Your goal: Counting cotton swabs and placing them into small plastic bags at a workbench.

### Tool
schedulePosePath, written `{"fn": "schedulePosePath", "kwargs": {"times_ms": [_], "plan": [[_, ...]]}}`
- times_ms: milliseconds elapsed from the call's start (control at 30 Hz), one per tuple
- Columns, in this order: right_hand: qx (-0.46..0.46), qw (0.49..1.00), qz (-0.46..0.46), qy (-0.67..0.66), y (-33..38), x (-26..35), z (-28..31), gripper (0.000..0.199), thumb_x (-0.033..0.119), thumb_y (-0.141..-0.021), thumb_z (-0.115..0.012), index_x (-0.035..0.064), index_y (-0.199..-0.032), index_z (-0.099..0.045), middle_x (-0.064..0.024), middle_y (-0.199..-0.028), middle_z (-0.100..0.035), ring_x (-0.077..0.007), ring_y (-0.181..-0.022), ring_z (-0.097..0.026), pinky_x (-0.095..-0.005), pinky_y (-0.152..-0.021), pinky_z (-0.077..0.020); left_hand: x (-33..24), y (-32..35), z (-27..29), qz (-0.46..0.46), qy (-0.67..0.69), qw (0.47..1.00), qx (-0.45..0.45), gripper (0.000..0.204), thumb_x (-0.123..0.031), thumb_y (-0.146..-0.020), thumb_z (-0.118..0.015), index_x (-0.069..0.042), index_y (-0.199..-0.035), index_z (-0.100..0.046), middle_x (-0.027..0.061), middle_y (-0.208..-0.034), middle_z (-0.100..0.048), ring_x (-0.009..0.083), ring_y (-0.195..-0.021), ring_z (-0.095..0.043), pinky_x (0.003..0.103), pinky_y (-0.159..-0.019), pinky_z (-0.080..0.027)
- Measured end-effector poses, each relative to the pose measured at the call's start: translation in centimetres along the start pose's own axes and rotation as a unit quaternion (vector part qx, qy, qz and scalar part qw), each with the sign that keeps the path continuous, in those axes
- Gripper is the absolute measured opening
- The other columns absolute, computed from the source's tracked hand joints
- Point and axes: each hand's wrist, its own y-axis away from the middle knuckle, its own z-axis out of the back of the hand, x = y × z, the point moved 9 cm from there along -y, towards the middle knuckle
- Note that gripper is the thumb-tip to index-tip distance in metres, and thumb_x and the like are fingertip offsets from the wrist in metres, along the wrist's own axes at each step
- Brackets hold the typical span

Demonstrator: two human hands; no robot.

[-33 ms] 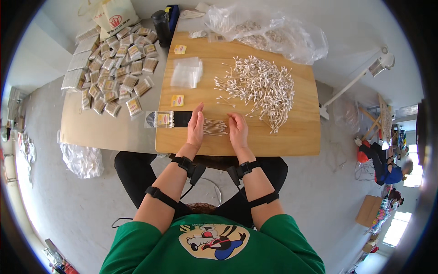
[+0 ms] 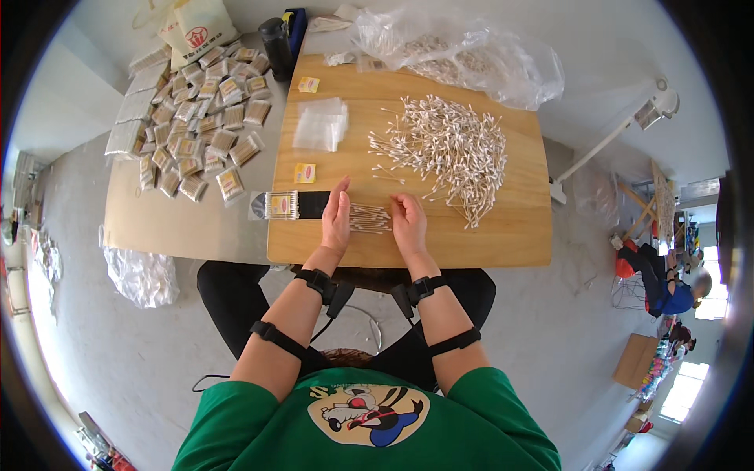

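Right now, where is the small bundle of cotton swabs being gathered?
In the head view the small bundle of cotton swabs lies on the wooden table near its front edge, between the left hand and right hand.

left hand (image 2: 337, 216) upright on edge, fingers straight | right hand (image 2: 408, 221) cupped, facing it

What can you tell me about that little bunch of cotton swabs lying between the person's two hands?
The small bunch of cotton swabs is a flat row of thin pale sticks with white tips, lying side by side and pointing left to right near the front edge of the wooden table. The left hand stands on edge against its left end and the right hand cups its right end, so both press the sticks together. It lies apart from the big loose pile of swabs farther back.
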Motion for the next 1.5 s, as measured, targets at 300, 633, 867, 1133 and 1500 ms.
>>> {"fn": "schedulePosePath", "kwargs": {"times_ms": [300, 633, 867, 1133, 1500], "plan": [[0.139, 0.965, 0.118, 0.189, 0.4, 2.1, -1.0, 0.009, 0.003, -0.076, -0.068, 0.0053, -0.081, -0.061, -0.0111, -0.085, -0.058, -0.0336, -0.086, -0.058, -0.0442, -0.074, -0.0486, -1.9, 1.8, -2.0, -0.210, -0.485, 0.838, 0.138, 0.061, -0.027, -0.086, -0.067, -0.005, -0.139, -0.046, 0.0154, -0.146, -0.045, 0.0335, -0.138, -0.038, 0.048, -0.116, -0.027], [0.104, 0.988, 0.044, 0.106, 0.6, -0.1, 1.0, 0.005, 0.006, -0.081, -0.069, 0.0036, -0.084, -0.065, -0.0119, -0.083, -0.062, -0.0316, -0.078, -0.061, -0.0393, -0.068, -0.0500, -1.7, 2.6, -2.5, -0.171, -0.494, 0.830, 0.195, 0.089, -0.039, -0.076, -0.075, -0.007, -0.148, -0.033, 0.0142, -0.153, -0.036, 0.0286, -0.144, -0.031, 0.048, -0.119, -0.022], [0.301, 0.950, -0.062, 0.057, 8.9, -0.2, 3.2, 0.007, 0.009, -0.083, -0.068, 0.0023, -0.085, -0.066, -0.0125, -0.081, -0.064, -0.0281, -0.074, -0.063, -0.0371, -0.065, -0.0498, -2.8, 2.0, -0.1, -0.212, -0.392, 0.884, 0.144, 0.042, -0.015, -0.070, -0.079, -0.006, -0.106, -0.060, 0.0123, -0.119, -0.056, 0.0348, -0.114, -0.054, 0.044, -0.100, -0.044], [0.283, 0.952, -0.052, 0.104, 10.2, -0.4, 2.7, 0.010, 0.014, -0.085, -0.067, 0.0045, -0.089, -0.066, -0.0136, -0.084, -0.066, -0.0338, -0.080, -0.064, -0.0405, -0.067, -0.0500, -3.2, 1.9, -0.8, -0.225, -0.386, 0.880, 0.161, 0.015, -0.008, -0.073, -0.075, -0.006, -0.082, -0.063, 0.0086, -0.103, -0.058, 0.0310, -0.100, -0.057, 0.040, -0.088, -0.049], [0.173, 0.961, 0.024, 0.212, 0.3, -0.2, -1.0, 0.007, 0.014, -0.083, -0.067, 0.0071, -0.086, -0.066, -0.0117, -0.087, -0.066, -0.0340, -0.084, -0.064, -0.0439, -0.071, -0.0519, -3.6, -0.4, 0.3, -0.183, -0.354, 0.910, 0.118, 0.013, -0.001, -0.078, -0.072, 0.000, -0.087, -0.063, 0.0134, -0.095, -0.061, 0.0315, -0.089, -0.062, 0.037, -0.073, -0.053]]}}
